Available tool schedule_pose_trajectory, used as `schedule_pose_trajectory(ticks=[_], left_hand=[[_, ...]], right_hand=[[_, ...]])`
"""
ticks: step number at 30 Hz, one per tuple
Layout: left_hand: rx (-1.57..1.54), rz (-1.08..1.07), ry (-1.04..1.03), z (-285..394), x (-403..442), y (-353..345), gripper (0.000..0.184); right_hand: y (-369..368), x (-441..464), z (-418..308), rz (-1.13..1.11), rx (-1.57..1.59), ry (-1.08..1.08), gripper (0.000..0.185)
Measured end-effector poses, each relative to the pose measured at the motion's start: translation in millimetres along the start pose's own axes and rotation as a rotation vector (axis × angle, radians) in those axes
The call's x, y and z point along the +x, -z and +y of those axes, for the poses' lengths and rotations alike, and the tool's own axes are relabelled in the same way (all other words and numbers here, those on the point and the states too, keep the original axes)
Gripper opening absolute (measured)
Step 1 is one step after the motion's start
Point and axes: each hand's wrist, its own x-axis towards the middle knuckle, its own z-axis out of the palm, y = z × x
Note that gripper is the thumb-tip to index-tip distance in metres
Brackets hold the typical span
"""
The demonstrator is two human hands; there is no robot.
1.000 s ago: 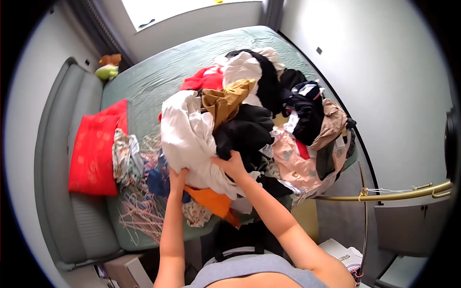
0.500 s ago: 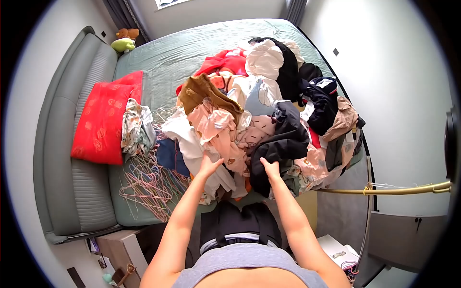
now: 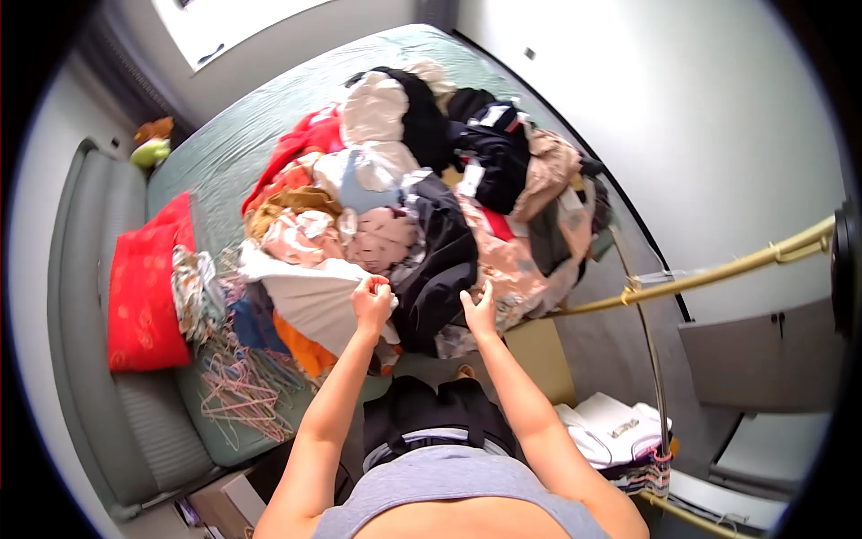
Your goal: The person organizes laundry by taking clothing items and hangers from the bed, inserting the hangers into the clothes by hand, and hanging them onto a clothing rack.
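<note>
A large heap of clothes lies on the near part of the bed. My left hand is closed at the right end of a white garment, which stretches taut to the left across the heap. My right hand, thumb and fingers apart and holding nothing, is at the right edge of a black garment; whether it touches the cloth I cannot tell. Behind the white garment lie a peach garment and a dusty-pink patterned one. An orange cloth shows below its left part.
Tangled hangers lie on the bed's left side near a red cushion. A gold rail crosses on the right. Folded white clothing sits low right. The bed's headboard stands at the left.
My left hand has taken hold of the white garment and pulled it taut; the peach garment has slumped back. My right hand has opened away from the black garment. The view has turned right.
</note>
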Motion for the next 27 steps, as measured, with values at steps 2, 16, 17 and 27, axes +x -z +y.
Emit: schedule_pose_trajectory(ticks=[2, 16, 17, 27], left_hand=[[0.068, -0.058, -0.075, 7, -16, -29, 0.009], [0.258, -0.186, -0.063, 9, -70, -128, 0.014], [0.243, -0.194, -0.046, 9, -71, -125, 0.014], [0.233, -0.148, -0.076, 21, -73, -73, 0.016]], right_hand=[[48, 20, 13, 0.103, -0.116, -0.021, 0.066], [346, 76, 92, 0.607, -0.919, -0.175, 0.072], [348, 80, 91, 0.616, -0.893, -0.149, 0.066], [264, 45, 81, 0.809, -0.921, 0.137, 0.058]])
